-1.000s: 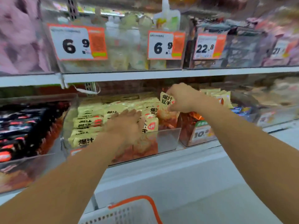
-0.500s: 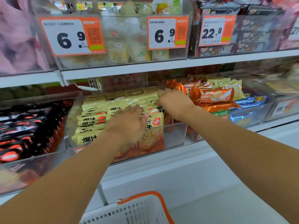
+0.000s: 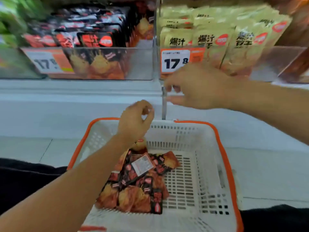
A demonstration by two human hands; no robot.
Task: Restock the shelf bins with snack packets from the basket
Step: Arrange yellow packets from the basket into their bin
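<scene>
A white basket with an orange rim [image 3: 222,148] sits low in front of me, holding several black-and-red snack packets [image 3: 138,181]. My left hand [image 3: 135,121] hovers over the basket's far edge with fingers loosely curled, holding nothing. My right hand [image 3: 199,87] hangs empty in front of the shelf edge, fingers relaxed and blurred. Above, a clear bin of yellow packets [image 3: 217,39] stands on the right and a clear bin of black-and-red packets [image 3: 93,39] on the left.
Orange price tags reading 17.8 [image 3: 175,61] are fixed to both bin fronts. A white shelf ledge [image 3: 75,91] runs below the bins. Green packaging [image 3: 10,22] is blurred at far left. Dark fabric [image 3: 25,178] lies at both lower sides.
Both hands have left the yellow-packet bin and dropped toward the basket. The view has tilted down, so the basket and its packets now fill the lower frame.
</scene>
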